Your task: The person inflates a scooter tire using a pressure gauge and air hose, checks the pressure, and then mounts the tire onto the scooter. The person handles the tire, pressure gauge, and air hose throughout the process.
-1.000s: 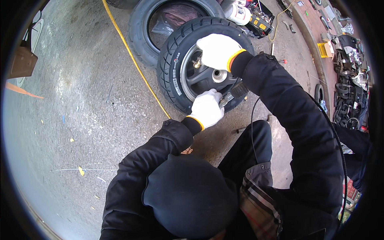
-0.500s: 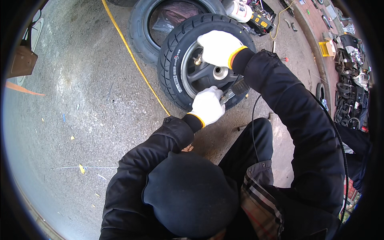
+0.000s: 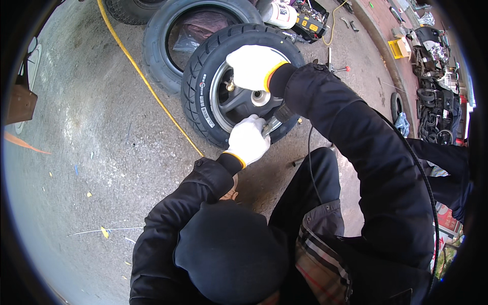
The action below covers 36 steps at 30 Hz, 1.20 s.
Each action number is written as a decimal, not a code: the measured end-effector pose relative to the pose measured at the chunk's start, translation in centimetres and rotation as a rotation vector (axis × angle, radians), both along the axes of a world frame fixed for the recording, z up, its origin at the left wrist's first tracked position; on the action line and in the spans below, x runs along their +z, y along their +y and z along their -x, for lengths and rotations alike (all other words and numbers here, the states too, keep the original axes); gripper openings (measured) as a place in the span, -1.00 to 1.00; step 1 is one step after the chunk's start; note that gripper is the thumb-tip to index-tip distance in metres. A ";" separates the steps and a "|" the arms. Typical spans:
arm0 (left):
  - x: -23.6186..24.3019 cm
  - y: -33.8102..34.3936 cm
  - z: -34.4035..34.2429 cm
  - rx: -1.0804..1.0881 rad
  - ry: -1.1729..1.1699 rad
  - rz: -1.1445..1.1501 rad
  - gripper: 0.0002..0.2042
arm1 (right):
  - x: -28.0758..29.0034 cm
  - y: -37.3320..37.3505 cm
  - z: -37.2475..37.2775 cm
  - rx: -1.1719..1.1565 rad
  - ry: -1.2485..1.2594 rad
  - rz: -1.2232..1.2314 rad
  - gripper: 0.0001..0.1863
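The tyre (image 3: 194, 101) was matt black rubber, grooved along its tread, and the wheel (image 3: 237, 104) smooth dark metal with a shiny rim (image 3: 213, 97). The gloves (image 3: 248, 140) were matt white cloth, the jacket sleeve (image 3: 351, 119) smooth fabric with a faint sheen. The tool (image 3: 271, 126) looked silvery metal, the ground (image 3: 112, 162) rough and gritty, the clear plastic bag (image 3: 186, 42) glossy and crinkled

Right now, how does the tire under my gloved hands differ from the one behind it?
The front tire is fitted on a spoked rim; the rear tire has none, and crumpled plastic shows through its opening. The front tire looks blacker, the rear tire greyer. From here, the front tire hides part of the rear one. Both are round.
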<state>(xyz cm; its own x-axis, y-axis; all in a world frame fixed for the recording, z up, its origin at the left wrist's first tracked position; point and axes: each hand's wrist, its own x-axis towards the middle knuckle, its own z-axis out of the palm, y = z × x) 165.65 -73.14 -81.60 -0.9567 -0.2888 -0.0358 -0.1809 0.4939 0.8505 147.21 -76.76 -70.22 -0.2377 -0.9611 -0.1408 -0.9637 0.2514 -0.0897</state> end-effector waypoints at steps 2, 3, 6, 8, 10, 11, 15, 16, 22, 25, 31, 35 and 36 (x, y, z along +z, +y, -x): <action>0.0 0.0 0.0 0.002 -0.008 0.000 -0.71 | 0.0 -0.2 -0.1 -0.001 -0.005 -0.022 -0.73; 0.0 0.0 0.0 -0.003 -0.016 -0.003 -0.70 | 0.0 -0.3 0.0 -0.004 -0.009 -0.030 -0.73; 0.1 0.0 -0.1 -0.003 -0.022 -0.013 -0.70 | 0.0 -0.3 0.0 -0.009 -0.013 -0.037 -0.72; 0.1 -0.1 -0.2 -0.007 -0.023 -0.014 -0.69 | 0.0 -0.3 0.1 0.003 -0.004 -0.052 -0.72; 0.1 -0.1 -0.2 -0.015 -0.027 -0.013 -0.69 | 0.0 -0.2 0.0 -0.016 -0.008 -0.053 -0.72; 0.1 -0.1 -0.1 -0.015 -0.027 -0.013 -0.69 | 0.0 -0.2 0.0 -0.018 -0.001 -0.051 -0.72; -0.2 -0.1 0.0 -0.005 -0.005 -0.005 -0.72 | 0.2 -0.2 -0.1 -0.005 -0.003 -0.028 -0.72; -0.2 -0.1 0.0 -0.004 0.004 -0.001 -0.74 | 0.2 -0.2 0.0 -0.006 -0.001 -0.070 -0.67; -0.2 0.0 -0.1 0.002 -0.004 0.002 -0.74 | 0.8 -0.5 0.0 -0.017 -0.007 -0.181 -0.56; -0.1 -0.1 0.0 0.011 -0.008 -0.002 -0.74 | 0.7 -0.5 0.0 -0.008 -0.005 -0.178 -0.55; -0.2 -0.2 0.1 -0.007 -0.024 0.001 -0.74 | 0.2 -0.4 0.3 -0.004 -0.010 -0.159 -0.55; -0.2 -0.1 0.0 0.002 -0.011 -0.003 -0.75 | 0.1 -0.3 0.3 0.002 -0.008 -0.142 -0.57; -0.1 -0.2 0.1 -0.001 -0.014 -0.005 -0.75 | 0.1 -0.3 0.3 0.007 0.004 -0.129 -0.57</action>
<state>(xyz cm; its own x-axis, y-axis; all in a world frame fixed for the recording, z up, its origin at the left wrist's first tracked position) 165.60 -73.31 -81.74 -0.9564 -0.2875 -0.0508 -0.1925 0.4901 0.8501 146.91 -77.08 -70.15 -0.2321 -0.9365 -0.2628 -0.9656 0.2543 -0.0534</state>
